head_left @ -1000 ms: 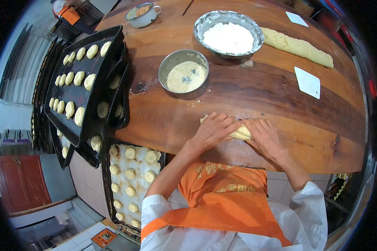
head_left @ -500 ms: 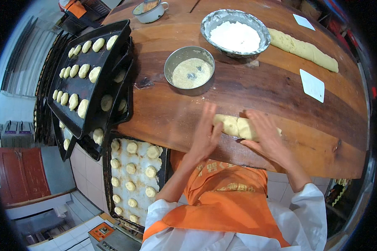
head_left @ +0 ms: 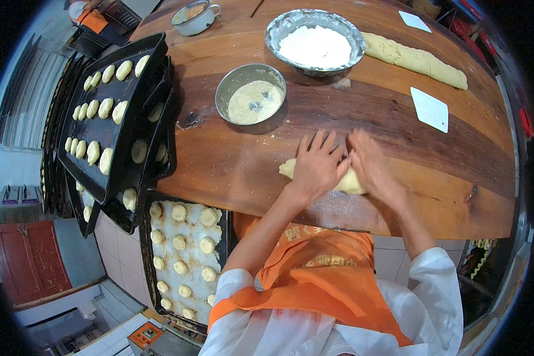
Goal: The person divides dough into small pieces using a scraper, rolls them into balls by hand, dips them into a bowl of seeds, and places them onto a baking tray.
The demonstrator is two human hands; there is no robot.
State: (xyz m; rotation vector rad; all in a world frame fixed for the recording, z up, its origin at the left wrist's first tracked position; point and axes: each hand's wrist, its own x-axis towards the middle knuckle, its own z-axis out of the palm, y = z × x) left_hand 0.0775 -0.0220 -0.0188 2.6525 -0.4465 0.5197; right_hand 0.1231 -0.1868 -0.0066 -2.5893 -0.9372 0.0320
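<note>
A short length of pale yellow dough point(head_left: 350, 183) lies near the front edge of the wooden table point(head_left: 237, 166), partly covered by my hands. My left hand point(head_left: 319, 168) presses down on it from above, fingers stretched out and slightly spread. Beside it, my right hand point(head_left: 371, 166) rests against the dough's right part, fingers extended and a little blurred. The two thumbs come close together over the dough. Just beyond my hands stands a round metal pan point(head_left: 251, 99) with pale seeds in it.
A bowl of white flour point(head_left: 315, 44), a long dough roll point(head_left: 415, 59) and a white scraper point(head_left: 430, 110) lie farther back. At left, black trays point(head_left: 115, 95) of dough pieces are stacked; a lined tray point(head_left: 193, 276) sits below the table edge. An enamel mug point(head_left: 196, 19) stands far left.
My hands have drawn together over the dough, the left moving right onto it from its left end. The dough now looks shorter and more covered. The view has shifted slightly.
</note>
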